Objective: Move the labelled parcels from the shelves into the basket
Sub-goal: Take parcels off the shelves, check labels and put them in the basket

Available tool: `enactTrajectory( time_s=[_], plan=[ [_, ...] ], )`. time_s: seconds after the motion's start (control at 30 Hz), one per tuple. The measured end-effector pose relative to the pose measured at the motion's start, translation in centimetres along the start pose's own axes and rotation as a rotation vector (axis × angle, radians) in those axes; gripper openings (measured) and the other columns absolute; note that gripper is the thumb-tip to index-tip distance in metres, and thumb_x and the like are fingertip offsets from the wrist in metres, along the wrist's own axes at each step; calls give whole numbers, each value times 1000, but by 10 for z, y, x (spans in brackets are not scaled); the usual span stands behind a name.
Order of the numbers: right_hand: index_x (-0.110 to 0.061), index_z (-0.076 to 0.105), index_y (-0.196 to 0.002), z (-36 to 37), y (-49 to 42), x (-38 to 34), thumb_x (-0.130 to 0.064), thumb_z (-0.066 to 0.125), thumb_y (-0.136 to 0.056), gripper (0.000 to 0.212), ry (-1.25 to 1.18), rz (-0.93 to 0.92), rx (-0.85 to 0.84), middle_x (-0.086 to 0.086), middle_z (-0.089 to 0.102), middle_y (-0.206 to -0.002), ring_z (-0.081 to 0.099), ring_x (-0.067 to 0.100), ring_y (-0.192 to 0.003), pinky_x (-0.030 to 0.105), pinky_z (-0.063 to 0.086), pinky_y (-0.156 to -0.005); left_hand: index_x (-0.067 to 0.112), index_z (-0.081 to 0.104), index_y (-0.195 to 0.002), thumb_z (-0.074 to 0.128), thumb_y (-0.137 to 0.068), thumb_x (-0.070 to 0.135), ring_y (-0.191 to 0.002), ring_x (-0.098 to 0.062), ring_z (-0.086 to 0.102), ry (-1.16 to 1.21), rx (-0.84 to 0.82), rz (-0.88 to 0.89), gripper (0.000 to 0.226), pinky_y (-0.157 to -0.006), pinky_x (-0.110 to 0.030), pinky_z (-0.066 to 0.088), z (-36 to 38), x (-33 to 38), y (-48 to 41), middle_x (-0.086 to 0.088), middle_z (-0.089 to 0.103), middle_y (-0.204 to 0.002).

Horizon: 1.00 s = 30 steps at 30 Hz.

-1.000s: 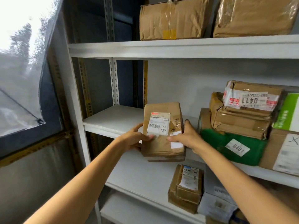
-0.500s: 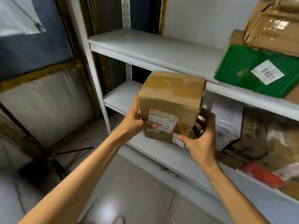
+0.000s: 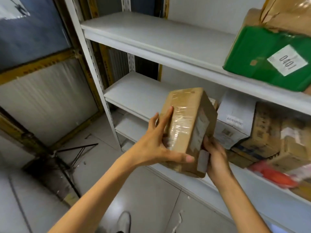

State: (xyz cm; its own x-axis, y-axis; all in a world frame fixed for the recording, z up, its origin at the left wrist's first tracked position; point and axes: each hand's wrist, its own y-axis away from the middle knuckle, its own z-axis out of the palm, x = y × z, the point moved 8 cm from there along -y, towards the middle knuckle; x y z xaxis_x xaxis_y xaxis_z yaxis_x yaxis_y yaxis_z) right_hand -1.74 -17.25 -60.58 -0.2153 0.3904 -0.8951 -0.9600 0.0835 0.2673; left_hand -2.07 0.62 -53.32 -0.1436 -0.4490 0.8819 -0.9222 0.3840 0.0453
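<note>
A brown cardboard parcel, taped with clear film, is held in the air in front of the white shelves. My left hand grips its left face, thumb under the near end. Its lower right corner rests in my right hand. The label side faces right and is blurred. On the upper shelf sits a green parcel with a white label reading 0401. No basket is in view.
The lower shelf holds a white box, several brown boxes and a red packet. A black folded stand lies on the grey tiled floor at the left. A shoe shows at the bottom.
The parcel has come off the shelf, moved down and toward me, and turned so its label now faces right. The camera has tilted downward toward the floor.
</note>
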Motion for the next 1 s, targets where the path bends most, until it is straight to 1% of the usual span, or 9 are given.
enactTrajectory(
  time_s=[0.1, 0.2, 0.3, 0.37, 0.47, 0.53, 0.7, 0.87, 1.0],
  plan=[
    [-13, 64, -116, 2, 7, -18, -9, 65, -84, 31, 126, -85, -45, 5, 73, -107, 68, 24, -103, 32, 55, -78, 54, 0, -146, 73, -50, 66, -130, -21, 36, 101, 21, -155, 122, -105, -38, 42, -7, -30, -7, 7, 23, -142],
    [-19, 60, -124, 12, 34, -52, -17, 68, -73, 51, 277, -317, -194, -1, 66, -124, 59, 18, -120, 33, 49, -95, 27, 36, -145, 79, -54, 40, -103, -23, 64, 761, 61, -190, 101, -81, -31, 56, -8, -54, -7, -5, 60, -125],
    [-34, 44, -142, 41, 64, -64, -40, 69, -72, 75, 748, -586, -335, -13, 36, -153, 32, 9, -141, 30, 29, -110, 7, 62, -119, 87, -38, 38, -76, -22, 69, 1169, 108, -252, 90, -62, -25, 55, 4, -71, 1, -12, 70, -98],
    [-37, 31, -149, 50, 68, -63, -50, 69, -72, 87, 998, -741, -293, -16, 20, -158, 22, 10, -143, 26, 25, -109, 11, 63, -115, 75, -58, 48, -80, -23, 69, 1234, 122, -230, 69, -66, -30, 57, 8, -71, 3, -11, 71, -99],
    [-39, 34, -147, 43, 54, -68, -54, 72, -69, 88, 904, -686, -173, -17, 33, -149, 32, 4, -136, 14, 33, -105, 18, 55, -133, 40, -83, 64, -118, -33, 58, 1146, 130, -203, 69, -98, -48, 48, -1, -59, 3, -14, 59, -130],
    [-37, 51, -134, 35, 42, -72, -56, 73, -67, 73, 701, -530, -97, -15, 55, -130, 52, -2, -119, 12, 45, -92, 23, 47, -140, 47, -75, 74, -133, -41, 40, 995, 130, -165, 83, -110, -58, 30, -12, -49, 4, -18, 45, -143],
    [-22, 67, -83, 35, 19, -100, -59, 60, -85, 37, 723, -429, 136, -13, 68, -75, 60, -6, -69, 16, 42, -58, 47, 55, -126, 39, -61, 81, -107, -20, 55, 578, 222, -178, 74, -99, -48, 45, -31, -21, 0, 3, 62, -105],
    [-24, 67, -90, 51, 21, -118, -73, 57, -78, 51, 949, -425, 88, -12, 69, -78, 64, 7, -73, 29, 50, -62, 48, 55, -116, 39, -51, 97, -115, -17, 57, 452, 239, -189, 82, -110, -48, 34, -43, -7, 4, 4, 62, -122],
    [-29, 62, -107, 73, 49, -129, -46, 81, -69, 46, 805, -524, -121, -13, 69, -98, 65, -3, -87, 14, 52, -68, 38, 55, -129, 44, -67, 86, -119, -22, 58, 522, 296, -54, 80, -104, -55, 39, -63, 15, 13, 2, 61, -129]
  ],
)
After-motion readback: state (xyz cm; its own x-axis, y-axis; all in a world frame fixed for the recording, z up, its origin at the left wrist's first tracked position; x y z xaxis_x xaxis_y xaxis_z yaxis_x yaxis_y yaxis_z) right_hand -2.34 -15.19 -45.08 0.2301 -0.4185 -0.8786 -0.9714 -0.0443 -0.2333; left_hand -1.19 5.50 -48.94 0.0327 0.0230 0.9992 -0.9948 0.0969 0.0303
